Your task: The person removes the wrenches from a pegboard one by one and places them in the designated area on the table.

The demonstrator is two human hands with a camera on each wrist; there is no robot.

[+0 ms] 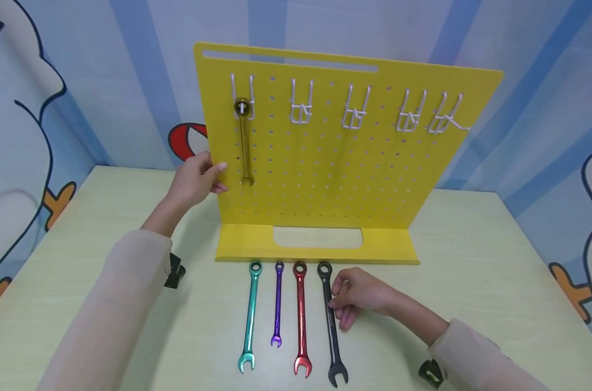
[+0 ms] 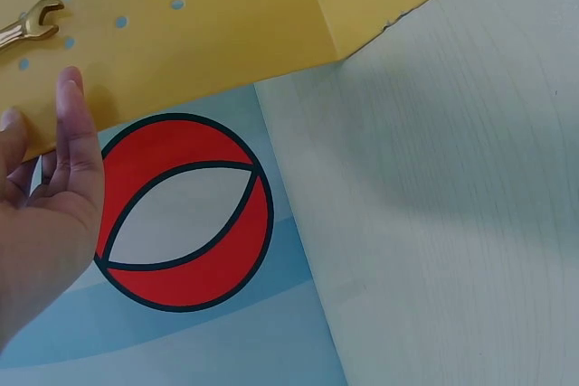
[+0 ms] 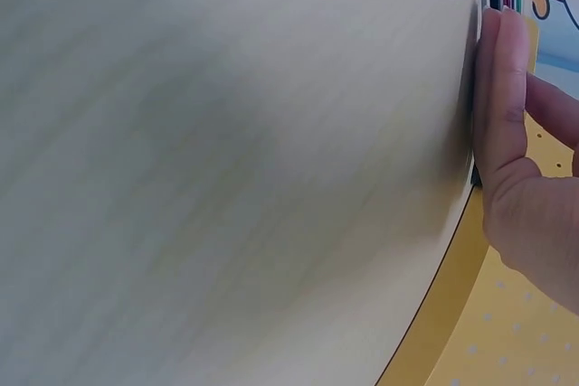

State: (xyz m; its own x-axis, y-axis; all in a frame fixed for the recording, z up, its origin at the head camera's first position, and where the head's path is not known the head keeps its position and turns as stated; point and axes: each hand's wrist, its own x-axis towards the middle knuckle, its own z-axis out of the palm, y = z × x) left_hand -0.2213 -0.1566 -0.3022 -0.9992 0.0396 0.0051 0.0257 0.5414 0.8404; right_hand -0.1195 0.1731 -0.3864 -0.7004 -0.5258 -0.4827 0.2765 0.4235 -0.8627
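The yellow perforated metal pegboard stand is standing upright toward the far side of the pale wooden tabletop. Five white wire hooks are sitting in a row across its upper part. The leftmost white wire hook is carrying one gold-coloured metal wrench, which is hanging straight down by its ring end; the other four hooks are carrying nothing.

The left hand is resting against the left edge of the pegboard stand, fingers fairly straight and loosely spread, gripping nothing; the left wrist view is showing the fingertips lying on the yellow panel near the gold wrench's open end.

The right hand is lying on the tabletop near the viewer, its curled fingers pinching the shaft of the black metal wrench just below the ring end. That wrench is lying flat, ring end toward the stand's base.

Four wrenches are lying side by side on the tabletop in front of the stand, left to right: one teal metal wrench, one short purple metal wrench, one red metal wrench and the black one. Total wrenches counted: five, one of each colour.
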